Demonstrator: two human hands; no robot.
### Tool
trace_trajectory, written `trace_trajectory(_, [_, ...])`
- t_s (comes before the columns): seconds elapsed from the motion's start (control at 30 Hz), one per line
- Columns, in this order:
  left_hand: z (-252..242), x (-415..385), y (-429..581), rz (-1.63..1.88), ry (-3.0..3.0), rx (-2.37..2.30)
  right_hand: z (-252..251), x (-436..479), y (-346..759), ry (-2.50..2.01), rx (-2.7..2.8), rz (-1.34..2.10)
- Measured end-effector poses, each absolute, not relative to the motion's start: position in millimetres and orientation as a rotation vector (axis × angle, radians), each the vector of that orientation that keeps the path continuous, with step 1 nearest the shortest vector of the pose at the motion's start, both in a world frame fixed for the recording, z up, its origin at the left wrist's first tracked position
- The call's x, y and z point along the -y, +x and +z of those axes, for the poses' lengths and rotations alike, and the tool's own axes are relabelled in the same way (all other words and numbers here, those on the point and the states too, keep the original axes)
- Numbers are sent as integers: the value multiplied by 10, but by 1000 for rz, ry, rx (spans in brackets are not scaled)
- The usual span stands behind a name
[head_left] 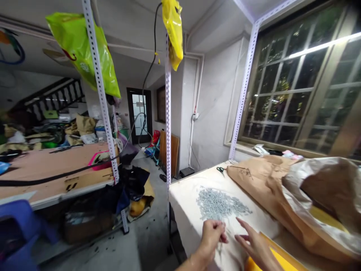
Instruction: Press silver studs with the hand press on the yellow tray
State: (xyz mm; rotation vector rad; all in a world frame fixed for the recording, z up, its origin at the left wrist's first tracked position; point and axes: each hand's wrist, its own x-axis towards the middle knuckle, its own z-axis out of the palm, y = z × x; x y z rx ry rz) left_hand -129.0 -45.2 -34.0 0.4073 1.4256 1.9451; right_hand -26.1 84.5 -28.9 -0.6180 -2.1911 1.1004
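Note:
A spread-out pile of small grey-blue pieces (216,203), too small to name, lies on the cream cloth (182,201) over the table. Just in front of it is my left hand (211,238), its fingers curled together in a pinch; whatever they hold is too small to make out. To its right, my right hand (256,246) has its fingers stretched and apart, with nothing seen between them. Below that hand, a yellow container (284,259) is partly cut off by the frame's bottom edge.
A large brown paper sack (262,180) lies open along the table's right side, and dark-handled scissors (220,170) rest near the back corner. Perforated metal posts (168,113) rise at the table's edge. Across the aisle are a cluttered table (56,162) and a blue plastic chair (17,222).

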Motion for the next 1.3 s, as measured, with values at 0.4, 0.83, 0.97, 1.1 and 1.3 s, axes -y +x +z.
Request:
trace_trajectory(0.4, [160, 751, -967, 1611, 742, -1554, 141, -499, 1261, -671, 2489, 453])
trace_trajectory(0.83, [11, 59, -511, 997, 934, -1609, -437, -407, 1776, -1072, 2617, 232])
trace_trajectory(0.97, [33, -22, -448, 878, 994, -1559, -492, -485, 1849, -1004, 2578, 153])
trace_trajectory(1.1, [54, -27, -488, 711, 1226, -1703, -512, -482, 1936, -996, 2508, 179])
trace_trajectory(1.3, [78, -5, -629, 809, 1270, -1815, -470, -473, 1941, -926, 2517, 83])
